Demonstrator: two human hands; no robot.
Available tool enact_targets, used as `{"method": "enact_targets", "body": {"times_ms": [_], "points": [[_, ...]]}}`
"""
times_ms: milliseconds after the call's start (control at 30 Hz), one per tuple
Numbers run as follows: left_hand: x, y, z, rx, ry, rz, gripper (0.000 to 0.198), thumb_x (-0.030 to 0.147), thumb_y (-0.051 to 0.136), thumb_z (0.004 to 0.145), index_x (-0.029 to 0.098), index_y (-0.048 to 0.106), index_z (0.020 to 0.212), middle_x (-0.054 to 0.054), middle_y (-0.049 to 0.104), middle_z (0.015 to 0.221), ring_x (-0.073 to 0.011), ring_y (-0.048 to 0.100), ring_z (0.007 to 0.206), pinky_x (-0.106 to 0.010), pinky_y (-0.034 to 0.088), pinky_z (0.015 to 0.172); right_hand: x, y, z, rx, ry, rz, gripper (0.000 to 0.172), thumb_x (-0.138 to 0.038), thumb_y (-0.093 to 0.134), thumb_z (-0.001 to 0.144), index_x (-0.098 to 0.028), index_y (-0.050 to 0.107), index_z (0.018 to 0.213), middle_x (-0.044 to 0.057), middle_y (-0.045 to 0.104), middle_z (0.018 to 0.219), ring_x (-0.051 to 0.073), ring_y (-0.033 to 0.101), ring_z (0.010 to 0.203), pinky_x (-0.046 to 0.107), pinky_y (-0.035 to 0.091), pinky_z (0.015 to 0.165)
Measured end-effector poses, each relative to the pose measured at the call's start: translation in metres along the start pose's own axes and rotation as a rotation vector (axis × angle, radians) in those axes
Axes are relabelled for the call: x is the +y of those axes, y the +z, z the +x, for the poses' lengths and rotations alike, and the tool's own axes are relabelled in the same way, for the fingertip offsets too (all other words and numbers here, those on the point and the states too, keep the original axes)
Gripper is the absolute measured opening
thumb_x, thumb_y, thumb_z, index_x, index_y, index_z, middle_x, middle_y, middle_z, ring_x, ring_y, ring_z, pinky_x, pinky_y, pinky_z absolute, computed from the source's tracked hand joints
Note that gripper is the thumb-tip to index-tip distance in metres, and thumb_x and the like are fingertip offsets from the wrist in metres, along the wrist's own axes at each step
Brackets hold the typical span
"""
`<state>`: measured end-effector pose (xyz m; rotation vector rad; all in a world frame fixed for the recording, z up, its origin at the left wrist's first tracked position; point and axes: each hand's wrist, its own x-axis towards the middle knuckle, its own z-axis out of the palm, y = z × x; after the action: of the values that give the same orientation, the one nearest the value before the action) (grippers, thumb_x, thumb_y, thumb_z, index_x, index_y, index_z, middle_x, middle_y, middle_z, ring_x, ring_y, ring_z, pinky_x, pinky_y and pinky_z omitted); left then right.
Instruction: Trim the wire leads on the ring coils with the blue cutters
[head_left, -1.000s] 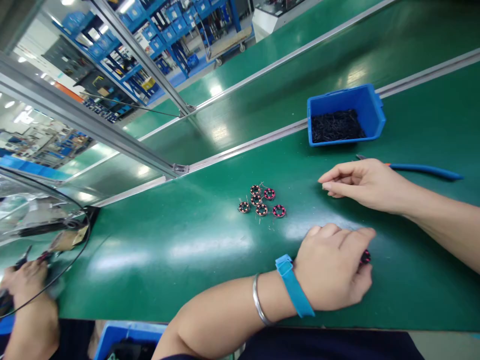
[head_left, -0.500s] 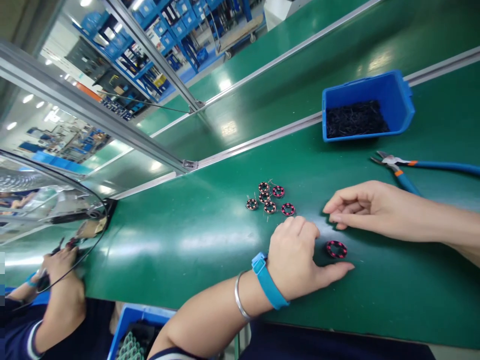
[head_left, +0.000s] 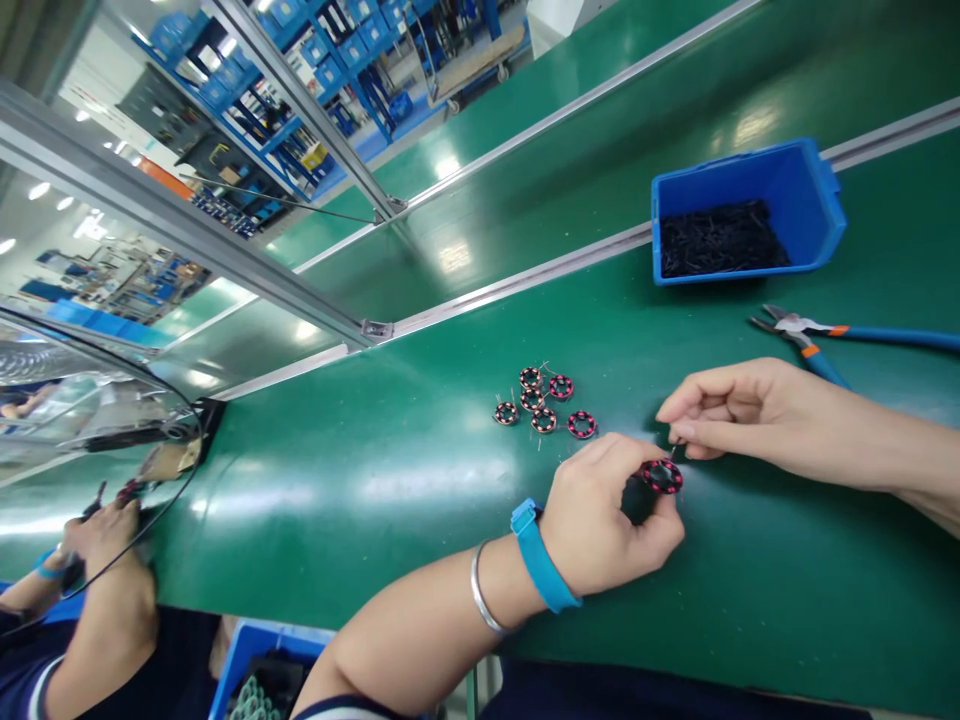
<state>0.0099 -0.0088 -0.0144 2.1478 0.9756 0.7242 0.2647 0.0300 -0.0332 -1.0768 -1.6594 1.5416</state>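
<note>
A small ring-shaped coil [head_left: 661, 477] with red and black segments sits between the thumb and fingers of my left hand [head_left: 600, 510], just above the bench. Beside it, my right hand [head_left: 731, 408] has thumb and forefinger pinched together. A thin strand shows between those fingertips and the coil's upper edge; whether it is a wire lead or a separate piece I cannot tell. To the left lies a loose group of several similar coils, among them a red one [head_left: 582, 425] and a copper-coloured one [head_left: 544, 420], with fine wire ends sticking out.
A blue bin [head_left: 750, 215] of thin black pieces stands at the back right. Blue-handled cutting pliers [head_left: 799, 325] lie in front of it. A metal frame post [head_left: 225, 235] rises at left. At far left are a co-worker's hands [head_left: 109, 535]; a blue crate [head_left: 266, 640] sits below the bench edge.
My left thumb and fingers have closed on the red coil, which lay on the bench before and is now lifted slightly. My right hand stays pinched, now close to the coil.
</note>
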Motion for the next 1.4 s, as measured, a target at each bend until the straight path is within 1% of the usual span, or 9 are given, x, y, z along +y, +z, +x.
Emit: {"method": "enact_targets", "body": {"times_ms": [300, 433, 767, 967, 1100, 1167, 1233, 1300, 1400], "points": [[-0.001, -0.001, 0.001, 0.021, 0.01, -0.012, 0.015, 0.025, 0.07, 0.095, 0.022, 0.07, 0.109, -0.006, 0.082, 0.099, -0.0211, 0.078, 0.084, -0.037, 0.073, 0.081, 0.003, -0.002, -0.001, 0.001, -0.027, -0.017, 0.037, -0.076, 0.086, 0.097, -0.041, 0.092, 0.108, -0.001, 0.088, 0.084, 0.026, 0.084, 0.071, 0.042, 0.073, 0.062], [-0.001, -0.001, 0.002, -0.018, -0.018, 0.014, 0.013, 0.025, 0.072, 0.093, 0.023, 0.07, 0.106, -0.005, 0.081, 0.098, -0.0211, 0.078, 0.084, -0.036, 0.072, 0.08, 0.003, 0.0, -0.002, 0.011, -0.025, -0.041, 0.038, -0.078, 0.086, 0.097, -0.042, 0.092, 0.106, -0.001, 0.087, 0.082, 0.027, 0.084, 0.07, 0.042, 0.072, 0.061], [-0.004, 0.001, 0.002, -0.001, 0.041, -0.02, 0.01, 0.024, 0.068, 0.095, 0.023, 0.068, 0.105, -0.007, 0.082, 0.102, -0.0236, 0.081, 0.092, -0.039, 0.073, 0.091, 0.001, -0.001, -0.004, 0.035, -0.013, -0.069, 0.046, -0.084, 0.084, 0.094, -0.04, 0.092, 0.104, 0.001, 0.086, 0.081, 0.028, 0.083, 0.071, 0.042, 0.071, 0.062], [-0.005, 0.001, 0.003, 0.004, 0.055, -0.015, 0.011, 0.027, 0.066, 0.097, 0.023, 0.069, 0.107, -0.007, 0.082, 0.1, -0.0239, 0.082, 0.091, -0.039, 0.073, 0.089, -0.013, 0.013, -0.005, 0.04, -0.013, -0.076, 0.057, -0.09, 0.08, 0.094, -0.033, 0.088, 0.094, 0.002, 0.086, 0.078, 0.025, 0.081, 0.067, 0.036, 0.067, 0.058], [-0.006, 0.001, 0.001, 0.006, 0.068, -0.011, 0.013, 0.027, 0.066, 0.098, 0.022, 0.07, 0.109, -0.008, 0.083, 0.1, -0.0244, 0.082, 0.09, -0.039, 0.073, 0.087, -0.023, 0.013, -0.009, 0.032, -0.009, -0.164, 0.065, -0.093, 0.069, 0.099, -0.031, 0.088, 0.095, 0.002, 0.075, 0.06, 0.022, 0.071, 0.052, 0.032, 0.057, 0.049], [-0.006, 0.002, 0.001, 0.022, 0.083, -0.018, 0.013, 0.026, 0.065, 0.098, 0.021, 0.07, 0.11, -0.009, 0.084, 0.101, -0.0241, 0.082, 0.09, -0.039, 0.073, 0.086, -0.027, 0.007, -0.011, 0.025, -0.038, -0.24, 0.063, -0.089, 0.066, 0.104, -0.031, 0.091, 0.108, 0.003, 0.076, 0.062, 0.023, 0.072, 0.053, 0.033, 0.056, 0.049], [-0.007, 0.003, 0.0, 0.043, 0.1, -0.025, 0.015, 0.024, 0.066, 0.098, 0.021, 0.07, 0.111, -0.008, 0.084, 0.101, -0.0238, 0.083, 0.09, -0.038, 0.074, 0.087, -0.031, 0.001, -0.013, 0.025, -0.105, -0.332, 0.053, -0.078, 0.065, 0.11, -0.031, 0.091, 0.116, 0.006, 0.084, 0.078, 0.024, 0.076, 0.06, 0.033, 0.058, 0.052], [-0.008, 0.003, 0.0, 0.061, 0.111, -0.024, 0.016, 0.024, 0.066, 0.098, 0.02, 0.071, 0.113, -0.009, 0.084, 0.102, -0.024, 0.083, 0.09, -0.038, 0.074, 0.087, -0.033, -0.002, -0.014, -0.003, -0.181, -0.411, 0.042, -0.065, 0.064, 0.113, -0.033, 0.09, 0.11, 0.005, 0.087, 0.089, 0.023, 0.079, 0.067, 0.033, 0.06, 0.057], [-0.008, 0.004, 0.0, 0.051, 0.103, -0.015, 0.016, 0.025, 0.067, 0.098, 0.021, 0.072, 0.113, -0.009, 0.085, 0.103, -0.0243, 0.083, 0.091, -0.039, 0.074, 0.088, -0.03, 0.001, -0.014, -0.056, -0.234, -0.474, 0.039, -0.055, 0.06, 0.116, -0.035, 0.088, 0.097, 0.002, 0.083, 0.085, 0.021, 0.078, 0.068, 0.032, 0.06, 0.059]]}}
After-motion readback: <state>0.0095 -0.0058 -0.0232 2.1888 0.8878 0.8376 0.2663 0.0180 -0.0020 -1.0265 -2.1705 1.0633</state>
